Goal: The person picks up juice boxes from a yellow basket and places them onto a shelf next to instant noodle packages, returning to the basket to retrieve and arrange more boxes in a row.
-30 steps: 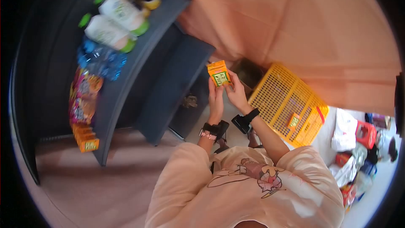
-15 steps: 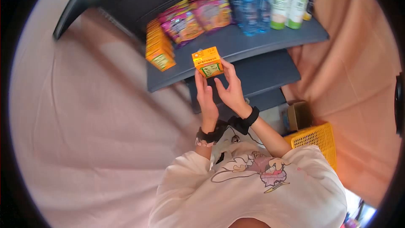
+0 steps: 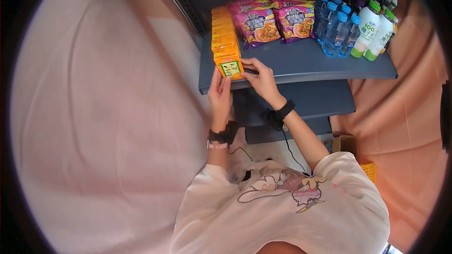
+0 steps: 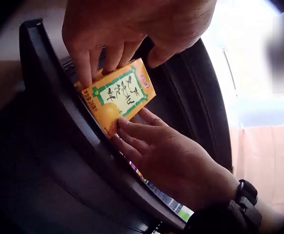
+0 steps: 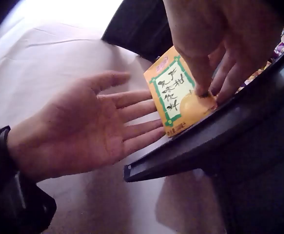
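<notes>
An orange drink carton (image 3: 230, 67) with a green-framed label stands at the front edge of the dark shelf (image 3: 301, 68), at the near end of a row of similar cartons (image 3: 223, 30). My right hand (image 3: 262, 81) pinches it, thumb on the front face and fingers at the right side. My left hand (image 3: 219, 101) lies along the left side, its fingers straight and their tips touching the carton. In the right wrist view the left palm (image 5: 90, 124) is flat, with the thumb held away from the carton (image 5: 173, 92).
Purple noodle packets (image 3: 259, 26) stand right of the cartons, then blue-capped water bottles (image 3: 335, 33) and white green-capped bottles (image 3: 366, 30). Lower shelves (image 3: 301, 101) lie underneath. A yellow basket (image 3: 369, 171) and a cardboard box (image 3: 344, 143) are at lower right, beside hanging cloth.
The view has turned from the yellow basket to the shelf. Both hands have brought the drink carton to the front of the carton row, and the left fingers now lie along its side.
</notes>
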`<action>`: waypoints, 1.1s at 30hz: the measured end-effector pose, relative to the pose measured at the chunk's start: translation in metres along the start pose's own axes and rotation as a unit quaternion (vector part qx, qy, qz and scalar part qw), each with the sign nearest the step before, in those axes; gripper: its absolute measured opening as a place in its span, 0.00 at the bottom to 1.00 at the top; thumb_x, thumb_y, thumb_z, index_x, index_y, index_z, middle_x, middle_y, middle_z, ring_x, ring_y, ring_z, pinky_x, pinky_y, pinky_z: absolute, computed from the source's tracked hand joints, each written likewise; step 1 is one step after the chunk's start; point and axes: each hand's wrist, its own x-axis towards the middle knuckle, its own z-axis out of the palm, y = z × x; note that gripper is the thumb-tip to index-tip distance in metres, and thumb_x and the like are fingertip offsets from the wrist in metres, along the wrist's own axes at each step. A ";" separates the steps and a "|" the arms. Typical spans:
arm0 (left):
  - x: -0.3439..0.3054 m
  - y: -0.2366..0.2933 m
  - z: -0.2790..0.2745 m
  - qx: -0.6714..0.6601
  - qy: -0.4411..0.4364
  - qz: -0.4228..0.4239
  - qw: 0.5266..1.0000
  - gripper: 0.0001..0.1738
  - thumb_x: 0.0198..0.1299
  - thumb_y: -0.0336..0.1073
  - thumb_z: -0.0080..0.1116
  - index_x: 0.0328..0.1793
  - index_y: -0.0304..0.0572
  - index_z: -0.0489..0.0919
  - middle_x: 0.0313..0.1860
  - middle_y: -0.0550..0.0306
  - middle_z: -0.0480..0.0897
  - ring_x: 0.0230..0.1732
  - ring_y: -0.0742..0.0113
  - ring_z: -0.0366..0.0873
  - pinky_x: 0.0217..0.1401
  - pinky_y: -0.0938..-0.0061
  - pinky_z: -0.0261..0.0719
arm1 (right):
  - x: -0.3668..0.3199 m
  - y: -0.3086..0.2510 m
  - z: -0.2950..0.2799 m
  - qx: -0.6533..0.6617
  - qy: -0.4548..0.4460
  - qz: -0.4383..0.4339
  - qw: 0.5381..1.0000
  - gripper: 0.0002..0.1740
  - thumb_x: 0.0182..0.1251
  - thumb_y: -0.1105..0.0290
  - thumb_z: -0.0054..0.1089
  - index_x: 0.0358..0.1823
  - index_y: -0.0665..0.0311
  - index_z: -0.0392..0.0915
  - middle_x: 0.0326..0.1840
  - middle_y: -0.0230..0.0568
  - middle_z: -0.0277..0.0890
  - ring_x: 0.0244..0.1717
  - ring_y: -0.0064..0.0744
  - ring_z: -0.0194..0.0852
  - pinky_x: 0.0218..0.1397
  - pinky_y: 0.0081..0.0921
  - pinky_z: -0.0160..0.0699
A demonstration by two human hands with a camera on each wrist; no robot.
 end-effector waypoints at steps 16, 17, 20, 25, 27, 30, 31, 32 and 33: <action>0.027 -0.027 -0.017 0.135 0.089 0.049 0.986 0.22 0.58 0.19 0.52 0.60 0.29 0.72 0.49 0.46 0.82 0.48 0.72 0.79 0.50 0.78 0.74 | 0.008 0.016 0.001 -0.070 -0.016 0.003 0.997 0.17 0.51 0.80 0.64 0.44 0.69 0.74 0.45 0.46 0.78 0.46 0.37 0.80 0.43 0.28 0.79; 0.028 -0.028 -0.018 0.146 0.084 0.057 0.984 0.22 0.58 0.19 0.52 0.60 0.29 0.72 0.49 0.46 0.82 0.47 0.72 0.79 0.50 0.78 0.74 | 0.008 0.017 0.003 -0.069 -0.017 0.001 0.998 0.17 0.51 0.80 0.64 0.44 0.69 0.74 0.45 0.46 0.78 0.46 0.37 0.80 0.43 0.28 0.79; 0.032 -0.031 -0.019 0.147 0.085 0.037 0.985 0.22 0.57 0.19 0.52 0.60 0.30 0.72 0.48 0.47 0.83 0.46 0.74 0.78 0.49 0.78 0.74 | 0.006 0.017 0.007 -0.080 0.005 -0.006 0.997 0.17 0.52 0.81 0.63 0.45 0.69 0.73 0.44 0.47 0.78 0.46 0.36 0.80 0.41 0.27 0.80; 0.027 -0.024 -0.015 0.225 0.085 0.025 0.970 0.20 0.61 0.22 0.51 0.61 0.30 0.71 0.48 0.46 0.82 0.46 0.69 0.79 0.48 0.77 0.74 | 0.008 0.015 0.007 -0.090 -0.002 0.008 0.996 0.16 0.54 0.81 0.62 0.45 0.71 0.73 0.47 0.48 0.77 0.48 0.36 0.80 0.42 0.26 0.82; 0.023 -0.015 -0.011 0.280 0.083 0.001 0.956 0.19 0.62 0.22 0.49 0.60 0.29 0.71 0.49 0.48 0.81 0.48 0.72 0.77 0.49 0.79 0.73 | 0.007 0.012 0.006 -0.078 -0.010 0.018 0.997 0.16 0.55 0.80 0.62 0.46 0.71 0.72 0.48 0.48 0.76 0.49 0.37 0.79 0.44 0.27 0.82; 0.023 -0.014 -0.012 0.297 0.072 -0.008 0.952 0.19 0.63 0.23 0.48 0.62 0.32 0.70 0.48 0.45 0.81 0.47 0.72 0.78 0.48 0.77 0.74 | 0.007 0.010 0.005 -0.053 -0.027 0.028 0.998 0.19 0.56 0.79 0.62 0.50 0.70 0.71 0.53 0.48 0.74 0.52 0.39 0.77 0.48 0.30 0.82; 0.023 -0.016 -0.013 0.284 0.065 0.024 0.956 0.22 0.62 0.25 0.49 0.64 0.34 0.69 0.46 0.41 0.81 0.45 0.59 0.79 0.46 0.71 0.75 | 0.006 0.008 0.006 -0.040 -0.036 0.033 0.998 0.21 0.57 0.78 0.62 0.53 0.69 0.70 0.56 0.49 0.72 0.54 0.40 0.76 0.50 0.32 0.82; 0.023 -0.018 -0.014 0.271 0.058 0.056 0.959 0.24 0.61 0.27 0.49 0.66 0.36 0.67 0.43 0.36 0.80 0.44 0.45 0.80 0.44 0.66 0.77 | 0.004 0.005 0.008 -0.040 -0.036 0.032 0.998 0.21 0.57 0.78 0.62 0.53 0.69 0.70 0.56 0.49 0.72 0.54 0.40 0.76 0.50 0.32 0.82; 0.024 -0.021 -0.014 0.268 0.056 0.058 0.960 0.24 0.61 0.27 0.49 0.66 0.36 0.67 0.43 0.36 0.80 0.44 0.45 0.80 0.44 0.66 0.77 | 0.001 0.003 0.011 -0.053 -0.006 0.023 0.998 0.24 0.58 0.77 0.61 0.57 0.68 0.68 0.57 0.51 0.72 0.55 0.42 0.75 0.50 0.33 0.81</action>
